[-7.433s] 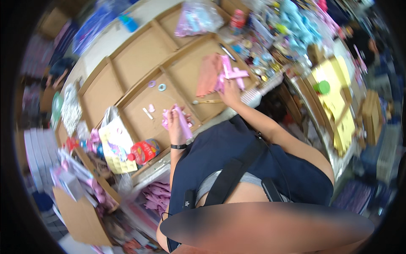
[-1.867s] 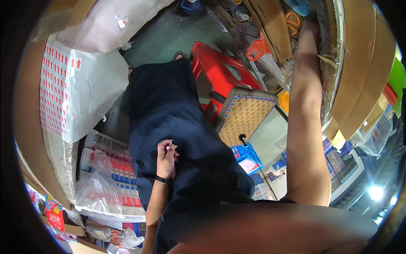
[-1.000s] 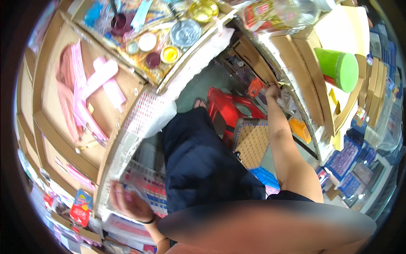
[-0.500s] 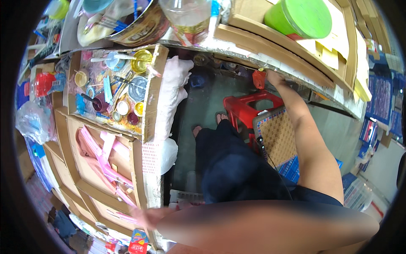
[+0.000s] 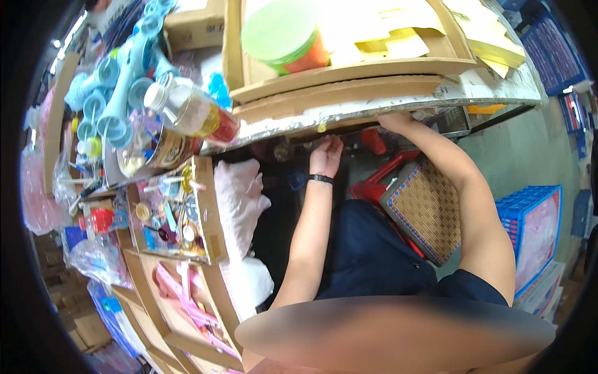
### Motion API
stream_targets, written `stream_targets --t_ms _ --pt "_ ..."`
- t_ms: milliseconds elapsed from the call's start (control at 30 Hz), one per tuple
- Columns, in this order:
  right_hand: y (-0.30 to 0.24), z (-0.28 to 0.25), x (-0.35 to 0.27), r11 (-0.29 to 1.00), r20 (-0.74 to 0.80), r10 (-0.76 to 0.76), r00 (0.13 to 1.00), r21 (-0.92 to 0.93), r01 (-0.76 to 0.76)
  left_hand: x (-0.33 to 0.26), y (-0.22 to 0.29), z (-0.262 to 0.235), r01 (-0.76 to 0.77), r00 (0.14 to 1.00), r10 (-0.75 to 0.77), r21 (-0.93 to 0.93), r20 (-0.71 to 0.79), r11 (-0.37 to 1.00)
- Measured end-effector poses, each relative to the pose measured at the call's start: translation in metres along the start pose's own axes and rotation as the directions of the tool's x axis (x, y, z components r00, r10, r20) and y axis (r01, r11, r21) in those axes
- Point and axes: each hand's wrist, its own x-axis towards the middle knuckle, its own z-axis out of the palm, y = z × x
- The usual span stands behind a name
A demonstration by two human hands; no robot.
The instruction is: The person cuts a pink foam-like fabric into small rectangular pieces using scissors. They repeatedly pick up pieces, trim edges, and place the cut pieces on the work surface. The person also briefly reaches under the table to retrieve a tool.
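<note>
My left hand (image 5: 326, 159) is under the table's front edge, palm turned up, fingers apart and slightly curled, nothing in it. A dark band circles that wrist. Farther right, my right hand (image 5: 393, 119) reaches beneath the same edge, its fingers hidden. Close to it is a small red object (image 5: 374, 141), apparently a container; I cannot tell whether the hand touches it. Between the hands and below them stands a red plastic stool (image 5: 372, 189), beside a seat with a woven tan mat (image 5: 427, 212).
On the table (image 5: 274, 128) stand a cardboard tray (image 5: 349, 71) with a green tub (image 5: 280, 34) and a bottle of yellowish liquid (image 5: 190, 112). Left are a box of paint pots (image 5: 212, 215) and boxed pink parts (image 5: 187, 290). A blue crate (image 5: 529, 234) stands right.
My left hand has left the box of pink parts and come under the table edge. My right arm still reaches there. The view has swung, bringing the table nearer.
</note>
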Motion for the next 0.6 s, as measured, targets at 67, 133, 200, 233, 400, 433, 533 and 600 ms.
stream_targets --t_ms 67,133,200,233,400,433,533,600 --pt "0.002 -0.002 0.003 0.997 -0.021 -0.021 1.0 -0.08 0.019 0.035 0.014 -0.005 0.043 0.999 -0.042 -0.024 0.01 0.999" --pt "0.001 -0.004 0.0 0.974 0.244 0.05 0.968 -0.228 0.007 0.05 0.023 -0.011 0.039 0.993 -0.039 -0.003 0.115 0.999" --pt "0.001 -0.006 -0.006 0.976 0.292 0.097 0.952 -0.217 -0.033 0.056 0.025 -0.011 -0.018 0.993 0.008 0.09 0.117 0.996" --pt "0.001 -0.007 -0.01 0.982 0.379 0.146 0.914 -0.165 -0.088 0.056 0.025 -0.01 -0.045 0.986 0.027 0.109 0.162 0.993" --pt "-0.024 0.045 -0.051 0.914 -0.187 -0.349 0.918 0.145 0.378 0.049 0.027 -0.004 -0.103 0.98 0.063 0.21 0.188 0.972" --pt "-0.029 0.06 -0.051 0.891 -0.186 -0.394 0.9 0.162 0.423 0.049 0.028 -0.004 -0.11 0.976 0.066 0.215 0.206 0.97" --pt "-0.048 0.102 -0.016 0.883 0.076 -0.374 0.924 0.335 0.33 0.051 0.027 -0.002 -0.095 0.972 0.05 0.191 0.23 0.977" --pt "-0.07 0.127 0.021 0.929 0.445 -0.253 0.859 0.36 0.087 0.053 0.025 0.001 -0.079 0.98 0.047 0.159 0.196 0.984"
